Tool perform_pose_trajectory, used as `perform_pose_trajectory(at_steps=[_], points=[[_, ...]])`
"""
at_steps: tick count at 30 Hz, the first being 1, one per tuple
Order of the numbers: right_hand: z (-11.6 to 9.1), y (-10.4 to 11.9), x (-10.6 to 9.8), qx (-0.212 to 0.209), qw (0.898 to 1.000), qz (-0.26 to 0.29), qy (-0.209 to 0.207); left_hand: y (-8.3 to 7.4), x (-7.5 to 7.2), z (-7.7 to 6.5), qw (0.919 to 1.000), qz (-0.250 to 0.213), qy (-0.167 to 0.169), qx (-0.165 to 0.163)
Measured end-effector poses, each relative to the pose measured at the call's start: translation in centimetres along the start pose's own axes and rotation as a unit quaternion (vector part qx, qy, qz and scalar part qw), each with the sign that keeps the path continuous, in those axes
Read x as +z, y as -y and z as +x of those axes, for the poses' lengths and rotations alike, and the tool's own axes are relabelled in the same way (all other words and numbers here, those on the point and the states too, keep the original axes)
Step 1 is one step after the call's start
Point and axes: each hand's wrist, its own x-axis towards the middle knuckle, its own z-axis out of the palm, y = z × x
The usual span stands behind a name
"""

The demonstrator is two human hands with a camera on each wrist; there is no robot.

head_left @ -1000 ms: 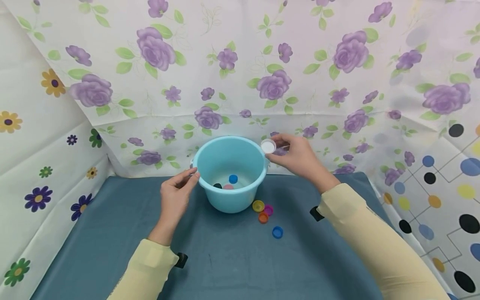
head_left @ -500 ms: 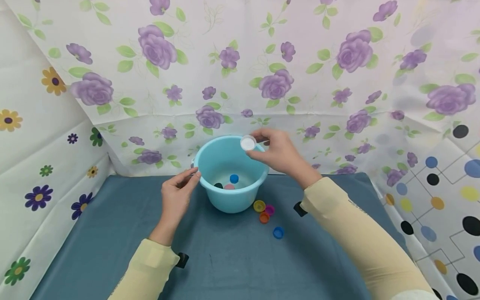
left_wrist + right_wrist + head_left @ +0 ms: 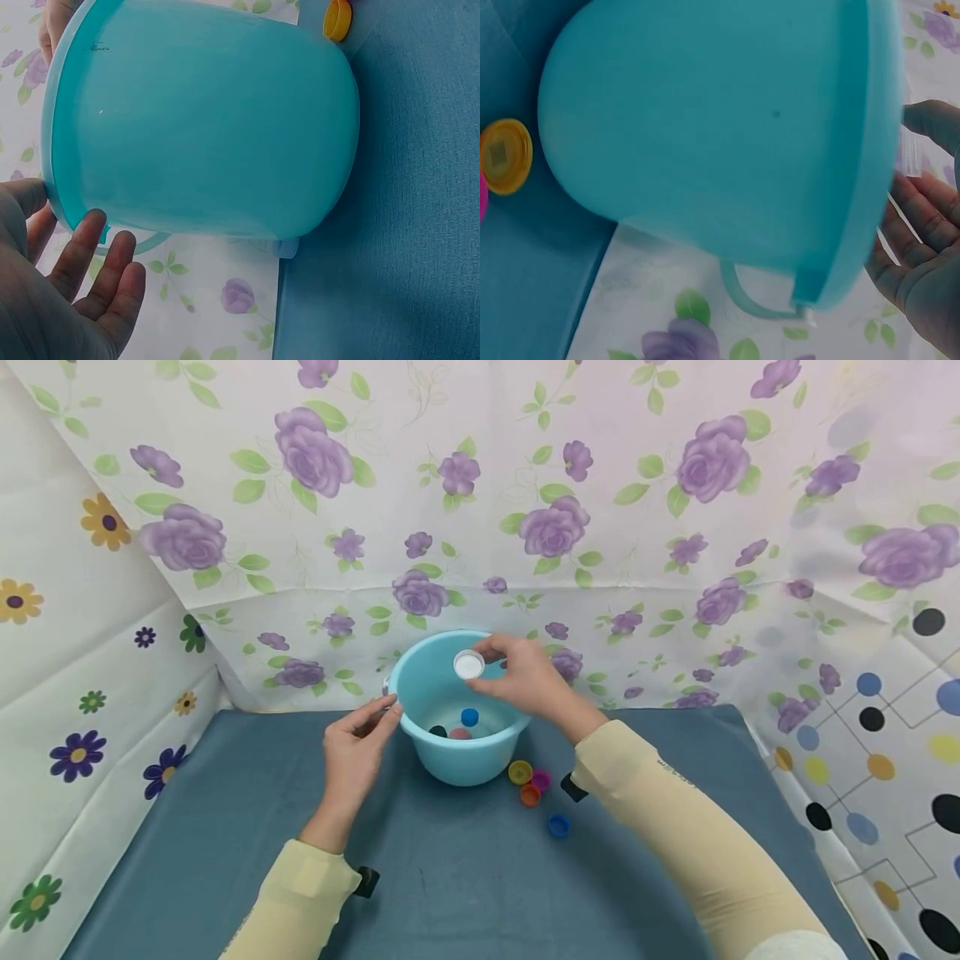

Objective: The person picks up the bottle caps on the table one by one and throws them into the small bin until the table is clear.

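Observation:
A light-blue bucket (image 3: 465, 764) stands upright near the back of the table. Inside it lie a blue bottle cap (image 3: 469, 717), a black cap (image 3: 437, 732) and a pink cap (image 3: 460, 734). My left hand (image 3: 352, 756) pinches the left side of the rim between thumb and forefinger; its other fingers (image 3: 112, 281) stay off the bucket wall in the left wrist view. Over the mouth of the bucket, my right hand (image 3: 525, 677) holds a white bottle cap (image 3: 468, 665) by its edge. From the right wrist, the bucket mostly hides that cap.
Right of the bucket, a yellow cap (image 3: 520, 772), a magenta cap (image 3: 540, 781) and an orange cap (image 3: 530, 795) lie together on the blue tablecloth (image 3: 450, 877). Nearer to me is a blue cap (image 3: 558, 826). A flowered sheet (image 3: 450, 527) hangs behind the table.
My right hand has carried the white cap leftward, from beside the right rim to over the bucket's mouth, and slightly down in the last half second. The left hand has kept its place.

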Motion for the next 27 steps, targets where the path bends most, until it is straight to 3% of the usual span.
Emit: perform_pose_trajectory(at_steps=[15, 27], points=[[-0.1, -0.7, 1.9, 0.016, 0.999, 0.012, 0.036, 0.0, 0.0, 0.1, 1.0000, -0.004, -0.006, -0.004], [-0.1, -1.0, 2.3, 0.014, 0.999, -0.021, 0.043, 0.0, 0.0, 0.0, 0.9999, -0.010, -0.001, 0.007]])
